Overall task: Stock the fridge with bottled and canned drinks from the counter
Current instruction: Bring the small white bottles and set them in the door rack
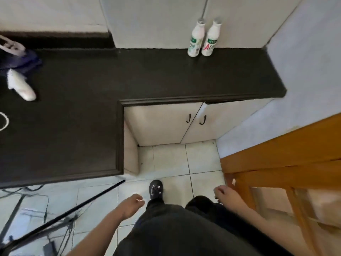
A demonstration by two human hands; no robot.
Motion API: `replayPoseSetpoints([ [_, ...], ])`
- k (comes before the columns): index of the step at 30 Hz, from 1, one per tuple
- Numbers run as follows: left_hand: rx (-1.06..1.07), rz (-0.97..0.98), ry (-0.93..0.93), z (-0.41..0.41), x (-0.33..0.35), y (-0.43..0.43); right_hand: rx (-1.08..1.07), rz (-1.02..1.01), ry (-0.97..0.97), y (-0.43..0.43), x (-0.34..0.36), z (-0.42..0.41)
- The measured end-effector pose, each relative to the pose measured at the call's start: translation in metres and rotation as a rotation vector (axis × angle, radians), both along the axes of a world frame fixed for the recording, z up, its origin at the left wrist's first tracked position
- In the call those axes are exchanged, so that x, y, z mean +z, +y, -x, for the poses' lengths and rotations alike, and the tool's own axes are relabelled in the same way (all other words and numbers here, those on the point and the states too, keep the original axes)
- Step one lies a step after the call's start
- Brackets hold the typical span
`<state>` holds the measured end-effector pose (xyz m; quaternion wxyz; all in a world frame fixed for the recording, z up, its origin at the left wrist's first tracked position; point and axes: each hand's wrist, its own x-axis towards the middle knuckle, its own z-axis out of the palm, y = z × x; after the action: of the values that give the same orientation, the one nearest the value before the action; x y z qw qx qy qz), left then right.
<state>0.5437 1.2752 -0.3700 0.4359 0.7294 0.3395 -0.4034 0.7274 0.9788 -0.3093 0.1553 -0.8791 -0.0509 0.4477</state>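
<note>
Two white drink bottles stand upright side by side at the back of the dark counter, against the wall: the left bottle has a green label, the right bottle a red and green one. Far below them, over the floor, my left hand hangs with fingers curled and nothing in it. My right hand is loosely closed too, beside my leg, and holds nothing. Both hands are well short of the counter. No fridge is in view.
A white item and a blue bag lie on the counter's far left. White cabinet doors sit under the counter. A wooden door stands at right. A black tripod leg and cables cross the tiled floor at left.
</note>
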Motion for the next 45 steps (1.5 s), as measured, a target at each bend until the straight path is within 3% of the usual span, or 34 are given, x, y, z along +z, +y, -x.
replayPoseSetpoints([
  [2,-0.219,-0.055,-0.024,-0.050,0.009,0.009,-0.014,-0.018,-0.027,0.019,0.005,-0.011],
  [4,-0.267,-0.078,-0.062,-0.089,0.013,0.011,0.006,-0.012,-0.018,0.031,0.003,-0.015],
  [10,-0.148,-0.101,-0.110,-0.166,0.011,0.024,0.007,-0.009,0.002,0.044,-0.006,-0.071],
  [14,0.088,-0.105,-0.250,-0.211,0.028,0.032,-0.025,-0.117,-0.230,0.065,0.002,-0.150],
  [20,0.343,-0.193,-0.595,-0.312,0.090,0.059,-0.048,-0.442,-0.533,0.121,0.047,-0.278],
  [26,0.428,-0.364,-0.915,-0.450,0.143,0.077,-0.103,-0.579,-0.706,0.186,0.091,-0.390],
  [31,0.259,-0.465,-1.075,-0.538,0.162,0.077,-0.068,-0.682,-0.819,0.222,0.110,-0.458],
  [36,0.106,-0.506,-1.104,-0.568,0.157,0.075,0.062,-0.700,-0.856,0.240,0.102,-0.484],
  [45,0.378,-0.572,-1.078,-0.557,0.149,0.079,0.077,-0.687,-0.888,0.236,0.092,-0.485],
])
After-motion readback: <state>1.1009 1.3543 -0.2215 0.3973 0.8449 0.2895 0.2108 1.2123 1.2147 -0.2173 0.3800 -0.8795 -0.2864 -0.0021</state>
